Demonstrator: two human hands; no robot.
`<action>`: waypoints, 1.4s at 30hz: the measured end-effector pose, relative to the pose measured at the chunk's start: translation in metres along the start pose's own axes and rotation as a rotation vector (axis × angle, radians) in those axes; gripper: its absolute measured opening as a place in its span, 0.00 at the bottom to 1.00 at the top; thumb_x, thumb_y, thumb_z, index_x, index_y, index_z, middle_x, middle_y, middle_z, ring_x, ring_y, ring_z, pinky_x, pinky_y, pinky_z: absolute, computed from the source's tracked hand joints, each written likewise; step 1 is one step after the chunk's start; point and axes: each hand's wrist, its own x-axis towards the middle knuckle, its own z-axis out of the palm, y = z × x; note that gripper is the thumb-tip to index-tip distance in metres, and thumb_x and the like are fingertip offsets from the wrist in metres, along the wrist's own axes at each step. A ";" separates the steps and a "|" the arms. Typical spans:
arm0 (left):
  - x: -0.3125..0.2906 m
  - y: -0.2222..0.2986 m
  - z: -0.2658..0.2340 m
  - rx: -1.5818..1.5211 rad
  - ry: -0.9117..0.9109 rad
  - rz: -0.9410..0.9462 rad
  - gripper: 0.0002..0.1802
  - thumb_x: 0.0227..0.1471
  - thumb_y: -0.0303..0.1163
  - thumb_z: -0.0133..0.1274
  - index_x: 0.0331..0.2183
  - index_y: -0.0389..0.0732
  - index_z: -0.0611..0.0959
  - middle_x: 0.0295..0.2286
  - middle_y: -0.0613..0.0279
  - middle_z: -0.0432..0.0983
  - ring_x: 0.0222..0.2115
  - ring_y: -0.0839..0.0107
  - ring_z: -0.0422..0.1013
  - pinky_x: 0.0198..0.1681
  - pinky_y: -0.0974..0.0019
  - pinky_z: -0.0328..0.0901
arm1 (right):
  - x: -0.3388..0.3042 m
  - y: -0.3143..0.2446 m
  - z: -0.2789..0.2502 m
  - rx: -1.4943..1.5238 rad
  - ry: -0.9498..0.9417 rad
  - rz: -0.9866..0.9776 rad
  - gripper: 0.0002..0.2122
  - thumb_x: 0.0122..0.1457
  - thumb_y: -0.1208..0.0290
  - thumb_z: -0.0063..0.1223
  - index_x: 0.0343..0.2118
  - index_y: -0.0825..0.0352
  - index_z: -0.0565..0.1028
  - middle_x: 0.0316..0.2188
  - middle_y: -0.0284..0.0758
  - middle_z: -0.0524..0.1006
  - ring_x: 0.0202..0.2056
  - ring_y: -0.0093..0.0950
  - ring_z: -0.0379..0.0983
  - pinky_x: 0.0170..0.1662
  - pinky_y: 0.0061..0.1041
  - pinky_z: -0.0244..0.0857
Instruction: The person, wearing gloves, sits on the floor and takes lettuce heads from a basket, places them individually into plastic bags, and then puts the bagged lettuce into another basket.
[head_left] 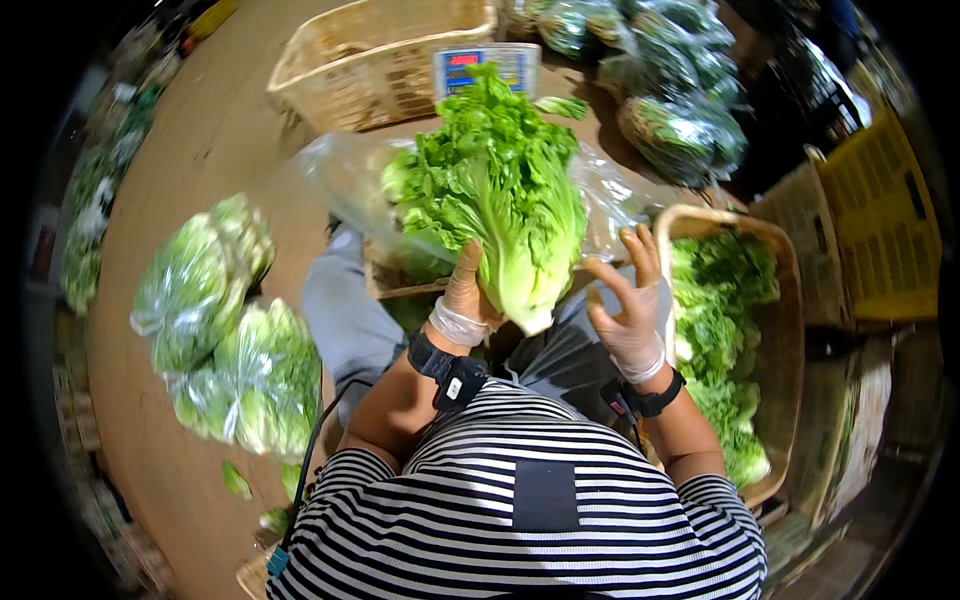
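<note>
A large head of green lettuce (500,190) is held up before me, its leaves pointing away and its pale stem end toward my body. My left hand (468,298), in a thin glove, grips it from the left near the base; the fingers are partly hidden beneath the leaves. Just right of the stem, my gloved right hand (628,310) is raised with fingers spread and nothing in it. Behind the lettuce lies a clear plastic bag (345,180), spread out to both sides. A digital scale (487,70) with a lit display stands beyond the leaf tips.
At my right stands a crate (790,380) of loose lettuce. Bagged lettuce (245,370) sits on the floor at left. An open tan basket (400,85) stands at far left of the scale. More bagged greens (685,135) lie far right, near a yellow crate (885,220).
</note>
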 end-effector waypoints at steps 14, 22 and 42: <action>-0.028 0.013 -0.005 0.051 0.038 0.662 0.49 0.38 0.64 0.54 0.54 0.42 0.60 0.51 0.58 0.60 0.53 0.63 0.56 0.58 0.57 0.50 | 0.034 -0.086 0.088 0.594 0.239 0.038 0.11 0.50 0.75 0.55 0.38 0.67 0.73 0.48 0.41 0.68 0.54 0.44 0.61 0.55 0.35 0.55; -0.050 0.047 -0.019 -0.245 0.113 0.565 0.36 0.44 0.52 0.55 0.51 0.43 0.66 0.47 0.58 0.67 0.47 0.59 0.65 0.48 0.52 0.63 | 0.069 -0.115 0.069 1.575 0.424 0.749 0.18 0.61 0.57 0.41 0.47 0.66 0.64 0.41 0.34 0.69 0.39 0.27 0.67 0.51 0.30 0.59; -0.125 0.104 -0.036 0.032 -0.237 0.913 0.42 0.48 0.57 0.48 0.56 0.40 0.58 0.55 0.56 0.55 0.56 0.60 0.52 0.57 0.55 0.51 | 0.079 -0.181 0.128 0.999 -0.091 0.010 0.23 0.51 0.66 0.55 0.49 0.69 0.65 0.49 0.40 0.65 0.51 0.33 0.61 0.54 0.27 0.54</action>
